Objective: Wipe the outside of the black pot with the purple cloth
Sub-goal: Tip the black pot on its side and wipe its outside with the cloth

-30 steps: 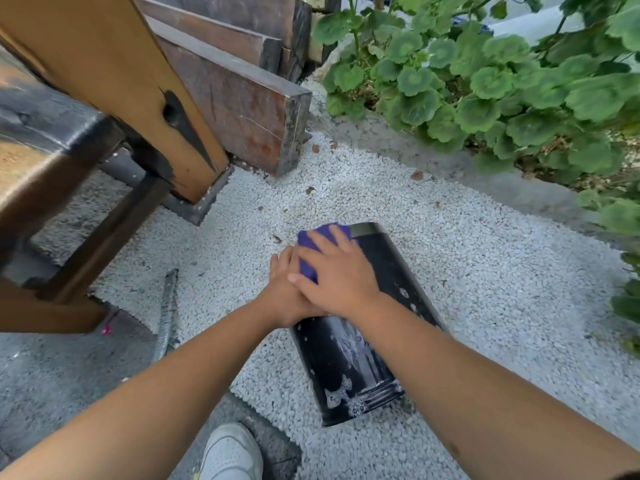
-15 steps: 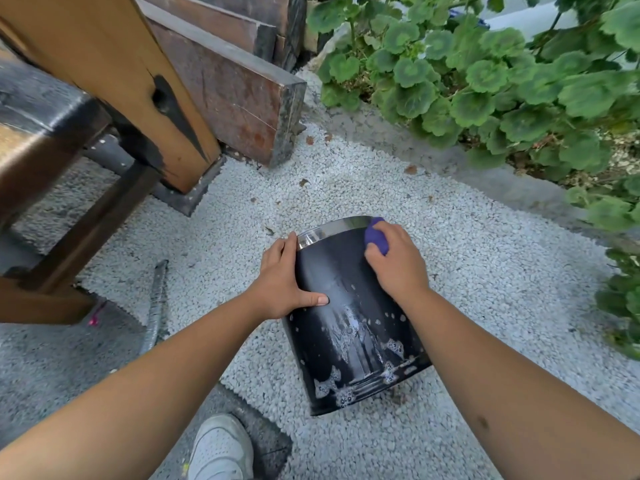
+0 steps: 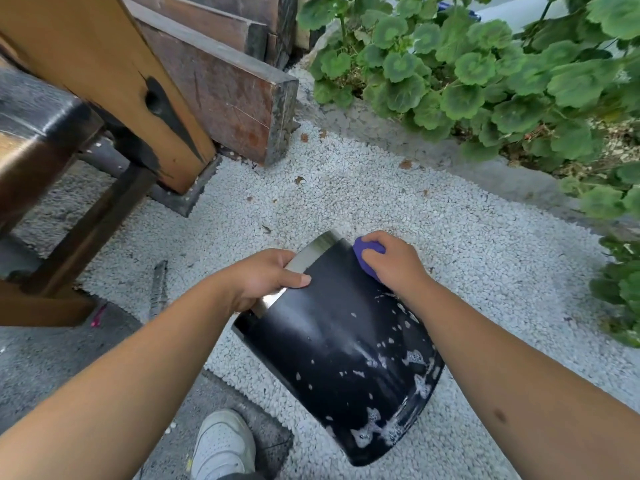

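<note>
1. A black pot (image 3: 332, 348) lies tipped on white gravel (image 3: 346, 202) near the plants (image 3: 485, 81), its long axis running from the silver rim, far and left, toward the person's shoe (image 3: 221, 445).
2. The left hand (image 3: 263, 282) closes over the silver rim, thumb on the black wall, steadying the pot.
3. The right hand (image 3: 394, 261) closes on a purple cloth (image 3: 367, 252), pressing it to the pot's far right side, just beside the rim.
4. Soap flecks dot the near end, likely the next stretch to wipe.
</note>
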The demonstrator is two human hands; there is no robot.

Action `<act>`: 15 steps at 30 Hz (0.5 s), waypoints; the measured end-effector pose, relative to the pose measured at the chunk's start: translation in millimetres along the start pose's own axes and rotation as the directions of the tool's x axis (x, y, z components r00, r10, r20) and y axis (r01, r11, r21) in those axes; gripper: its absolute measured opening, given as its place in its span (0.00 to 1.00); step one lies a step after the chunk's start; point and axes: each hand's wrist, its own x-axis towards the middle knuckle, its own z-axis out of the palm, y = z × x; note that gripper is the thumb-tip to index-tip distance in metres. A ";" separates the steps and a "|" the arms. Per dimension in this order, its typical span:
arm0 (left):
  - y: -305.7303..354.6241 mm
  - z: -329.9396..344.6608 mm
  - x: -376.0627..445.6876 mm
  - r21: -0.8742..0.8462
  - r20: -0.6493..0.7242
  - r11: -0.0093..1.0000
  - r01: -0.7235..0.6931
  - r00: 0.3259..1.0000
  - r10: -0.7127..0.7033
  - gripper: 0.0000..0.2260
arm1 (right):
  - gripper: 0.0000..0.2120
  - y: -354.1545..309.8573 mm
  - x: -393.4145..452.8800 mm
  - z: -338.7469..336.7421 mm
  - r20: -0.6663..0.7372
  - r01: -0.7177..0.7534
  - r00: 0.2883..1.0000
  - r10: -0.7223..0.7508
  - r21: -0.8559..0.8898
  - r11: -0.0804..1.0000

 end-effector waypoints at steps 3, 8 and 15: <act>4.8 16.0 -25.8 -0.078 -0.086 0.995 -0.067 0.995 0.060 0.06 | 0.16 -24.8 0.0 -7.3 -0.025 0.027 0.999 -0.027 0.019 0.999; 27.3 15.7 -66.2 -0.253 -0.267 0.909 -0.331 0.927 0.263 0.06 | 0.24 -105.1 -16.4 3.8 -0.169 0.400 0.893 -0.418 -0.129 0.907; 10.8 26.8 -48.8 -0.075 -0.459 0.926 -0.371 0.837 0.298 0.10 | 0.20 -102.0 -38.2 54.0 -0.204 0.483 0.812 -0.546 -0.288 0.826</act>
